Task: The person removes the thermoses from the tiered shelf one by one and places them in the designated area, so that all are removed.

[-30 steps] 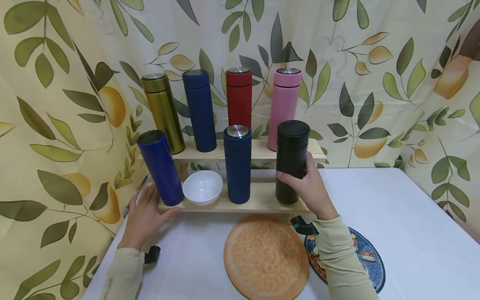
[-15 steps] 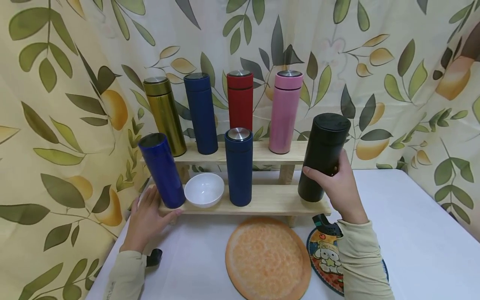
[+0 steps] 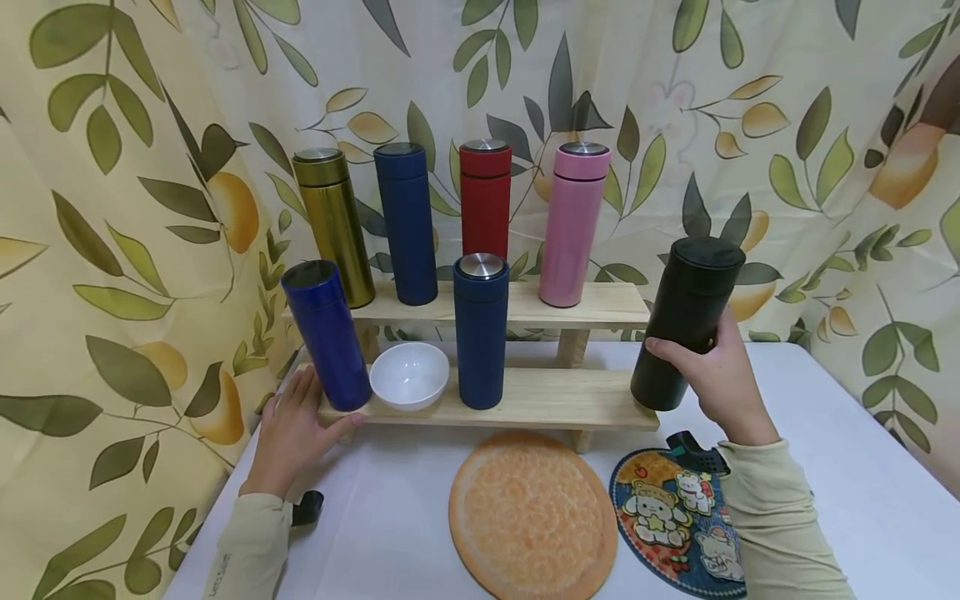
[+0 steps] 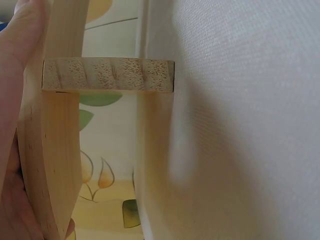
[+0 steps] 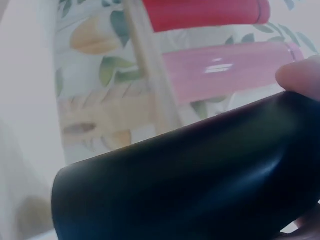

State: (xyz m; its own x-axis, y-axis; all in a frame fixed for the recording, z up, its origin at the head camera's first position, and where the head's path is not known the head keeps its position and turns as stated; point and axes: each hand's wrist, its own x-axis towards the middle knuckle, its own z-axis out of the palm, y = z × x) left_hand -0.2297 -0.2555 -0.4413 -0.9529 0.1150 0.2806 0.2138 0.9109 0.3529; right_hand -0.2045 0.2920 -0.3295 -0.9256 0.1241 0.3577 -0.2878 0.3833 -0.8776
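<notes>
Right hand (image 3: pixel 723 382) grips black bottle (image 3: pixel 684 321); long axis tilted, top rightward, base near right end of lower shelf (image 3: pixel 570 397).

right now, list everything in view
stand: 1, beige, table
black bottle: 1, black, right hand
blue bottle: 1, blue, lower shelf left
bowl: 1, white, lower shelf
lower navy bottle: 1, navy, beside bowl
gold bottle: 1, gold, upper shelf left
upper navy bottle: 1, navy, upper shelf
red bottle: 1, red, upper shelf
pink bottle: 1, pink, upper shelf right
tan mat: 1, tan, table
patterned mat: 1, multicoloured, table
table: 1, white, foreground
curtain: 1, cream, behind
left hand: 1, on stand
right hand: 1, on black bottle
sleeves: 2, beige, forearms
wrist gadgets: 2, black, wrists
</notes>
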